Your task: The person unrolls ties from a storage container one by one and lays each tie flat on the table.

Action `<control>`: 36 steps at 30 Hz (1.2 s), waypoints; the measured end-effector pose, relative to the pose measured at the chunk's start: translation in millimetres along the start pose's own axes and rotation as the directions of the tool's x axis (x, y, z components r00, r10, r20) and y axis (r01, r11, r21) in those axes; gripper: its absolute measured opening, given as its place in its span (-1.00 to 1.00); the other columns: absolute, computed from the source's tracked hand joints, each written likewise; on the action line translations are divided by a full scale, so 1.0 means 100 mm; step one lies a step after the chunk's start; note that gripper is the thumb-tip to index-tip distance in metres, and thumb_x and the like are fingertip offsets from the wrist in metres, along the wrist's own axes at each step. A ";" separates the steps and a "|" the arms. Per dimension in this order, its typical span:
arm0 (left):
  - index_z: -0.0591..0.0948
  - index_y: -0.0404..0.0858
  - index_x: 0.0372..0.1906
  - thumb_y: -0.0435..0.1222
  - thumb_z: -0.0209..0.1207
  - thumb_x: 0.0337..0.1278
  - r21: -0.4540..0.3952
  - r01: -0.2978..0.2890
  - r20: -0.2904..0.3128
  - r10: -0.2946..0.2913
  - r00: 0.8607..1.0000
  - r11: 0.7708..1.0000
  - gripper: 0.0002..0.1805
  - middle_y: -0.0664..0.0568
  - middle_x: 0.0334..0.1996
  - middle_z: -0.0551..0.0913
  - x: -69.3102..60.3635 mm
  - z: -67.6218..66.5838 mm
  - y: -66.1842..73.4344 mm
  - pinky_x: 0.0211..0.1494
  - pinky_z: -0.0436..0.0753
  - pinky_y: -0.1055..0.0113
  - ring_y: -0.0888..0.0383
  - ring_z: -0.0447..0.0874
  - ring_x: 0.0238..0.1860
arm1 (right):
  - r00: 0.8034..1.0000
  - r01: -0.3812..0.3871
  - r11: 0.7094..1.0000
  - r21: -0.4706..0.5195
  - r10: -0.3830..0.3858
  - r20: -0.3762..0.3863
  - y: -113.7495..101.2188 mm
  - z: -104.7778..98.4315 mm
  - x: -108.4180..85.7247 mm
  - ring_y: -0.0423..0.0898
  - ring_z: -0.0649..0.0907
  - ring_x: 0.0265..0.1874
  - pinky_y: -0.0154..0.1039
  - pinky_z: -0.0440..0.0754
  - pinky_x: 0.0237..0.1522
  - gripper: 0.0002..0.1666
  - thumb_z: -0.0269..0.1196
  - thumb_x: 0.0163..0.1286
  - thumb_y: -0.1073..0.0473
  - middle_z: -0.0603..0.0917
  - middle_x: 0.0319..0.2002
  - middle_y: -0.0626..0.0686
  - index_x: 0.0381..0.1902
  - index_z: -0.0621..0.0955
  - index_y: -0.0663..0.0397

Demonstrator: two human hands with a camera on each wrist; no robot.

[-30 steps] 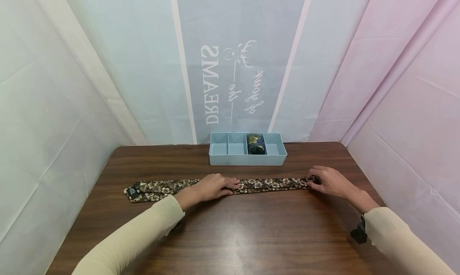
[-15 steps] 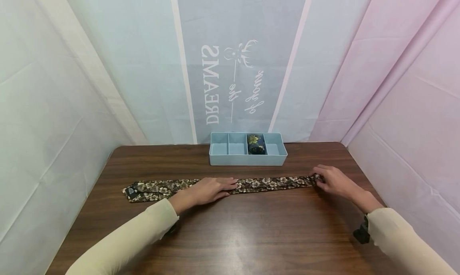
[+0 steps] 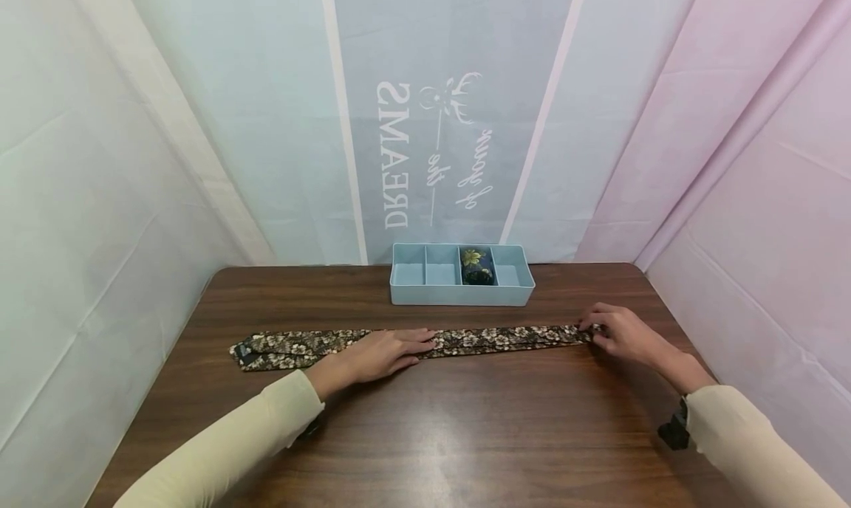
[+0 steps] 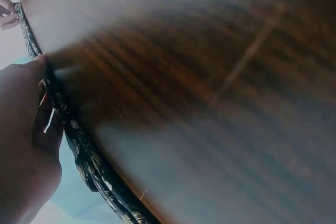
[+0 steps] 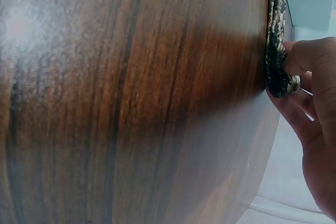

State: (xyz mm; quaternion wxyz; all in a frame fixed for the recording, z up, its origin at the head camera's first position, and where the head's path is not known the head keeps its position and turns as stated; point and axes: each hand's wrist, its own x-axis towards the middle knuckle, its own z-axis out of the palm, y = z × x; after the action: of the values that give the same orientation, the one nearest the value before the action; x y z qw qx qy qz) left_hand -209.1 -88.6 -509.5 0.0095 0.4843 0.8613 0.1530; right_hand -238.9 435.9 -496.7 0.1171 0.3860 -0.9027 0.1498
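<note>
A dark necktie with a pale floral print (image 3: 505, 337) lies stretched sideways across the wooden table, its wide end with a label at the left. My left hand (image 3: 382, 353) rests on the middle of the tie with fingers fairly straight, hiding part of it. At the tie's right end my right hand (image 3: 621, 332) pinches the folded tip between thumb and fingers. The right wrist view shows that folded end (image 5: 278, 72) held by the right hand (image 5: 315, 108). In the left wrist view the left hand (image 4: 26, 135) lies along the tie (image 4: 79, 145).
Behind the tie stands a light blue divided box (image 3: 462, 295). One compartment, third from the left, holds a rolled navy tie with a yellow-green floral print (image 3: 476, 266). The table (image 3: 425, 427) meets a hanging printed curtain (image 3: 292, 124) at the back, with pale fabric at both sides.
My right hand has shifted slightly right with the tie's end, drawing it straighter. My left hand has slid slightly left and flattened on the tie. The box has stayed put.
</note>
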 end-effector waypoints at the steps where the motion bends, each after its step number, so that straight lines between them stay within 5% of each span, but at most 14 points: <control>1: 0.55 -0.17 0.49 -0.24 0.15 0.62 -0.001 -0.002 -0.003 0.002 1.000 1.000 -0.53 -0.10 0.54 0.44 0.00 0.00 0.00 0.41 0.61 0.05 0.00 0.47 0.50 | 1.000 -0.005 1.000 0.003 0.005 0.000 0.00 0.00 0.00 -0.34 0.48 -0.49 -0.40 0.33 -0.50 -0.60 0.38 0.03 0.60 0.74 -0.12 0.18 -0.22 0.80 0.13; 5: 0.53 -0.16 0.51 -0.25 0.14 0.62 -0.002 -0.007 -0.006 0.007 1.000 1.000 -0.52 -0.10 0.55 0.43 -0.01 0.00 0.00 0.39 0.62 0.03 -0.02 0.47 0.50 | 0.999 -0.034 0.999 0.007 0.034 0.009 0.02 -0.01 -0.02 -0.31 0.51 -0.47 -0.40 0.34 -0.50 -0.60 0.37 0.04 0.61 0.74 -0.10 0.20 -0.24 0.81 0.12; 13: 0.52 -0.15 0.52 -0.27 0.13 0.62 0.006 -0.009 -0.007 0.009 1.000 1.000 -0.52 -0.09 0.55 0.42 -0.04 -0.02 0.00 0.39 0.62 0.02 -0.02 0.43 0.53 | 0.994 -0.105 0.994 0.012 0.105 0.016 0.02 -0.02 -0.03 0.10 0.75 -0.25 -0.34 0.41 -0.43 -0.61 0.36 0.05 0.62 0.75 -0.09 0.20 -0.29 0.82 0.09; 22: 0.54 -0.13 0.50 -0.24 0.15 0.61 0.006 0.021 0.009 -0.021 1.000 1.000 -0.52 -0.09 0.56 0.41 -0.09 -0.05 -0.01 0.43 0.58 0.01 -0.02 0.42 0.53 | 0.991 -0.133 0.989 0.058 0.133 0.009 0.01 -0.05 -0.03 -0.12 0.63 -0.36 -0.39 0.33 -0.47 -0.57 0.29 0.04 0.66 0.75 -0.08 0.19 -0.30 0.82 0.10; 29: 0.57 -0.17 0.46 -0.23 0.21 0.56 -0.025 0.057 -0.024 -0.058 0.998 0.998 -0.53 -0.12 0.53 0.45 -0.20 -0.14 -0.05 0.51 0.48 -0.02 -0.06 0.45 0.52 | 0.991 -0.134 0.989 0.058 0.134 0.006 0.02 -0.07 -0.03 -0.05 0.66 -0.30 -0.36 0.33 -0.45 -0.53 0.30 -0.01 0.68 0.76 -0.09 0.17 -0.30 0.81 0.08; 36: 0.63 -0.17 0.41 -0.23 0.22 0.56 -0.055 0.141 -0.082 -0.145 0.986 0.988 -0.57 -0.09 0.45 0.56 -0.40 -0.29 -0.12 0.42 0.58 -0.06 -0.07 0.56 0.43 | 0.987 -0.158 0.986 0.056 0.158 0.004 0.00 -0.07 -0.03 0.03 0.72 -0.25 -0.34 0.40 -0.40 -0.54 0.27 0.01 0.66 0.77 -0.09 0.16 -0.28 0.81 0.08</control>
State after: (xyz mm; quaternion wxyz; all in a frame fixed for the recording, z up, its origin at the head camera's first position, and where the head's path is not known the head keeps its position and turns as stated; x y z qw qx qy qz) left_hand -202.4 -134.8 -490.3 -0.0047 0.4137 0.8896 0.1935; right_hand -236.1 440.7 -490.9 0.0943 0.3164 -0.9258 0.1842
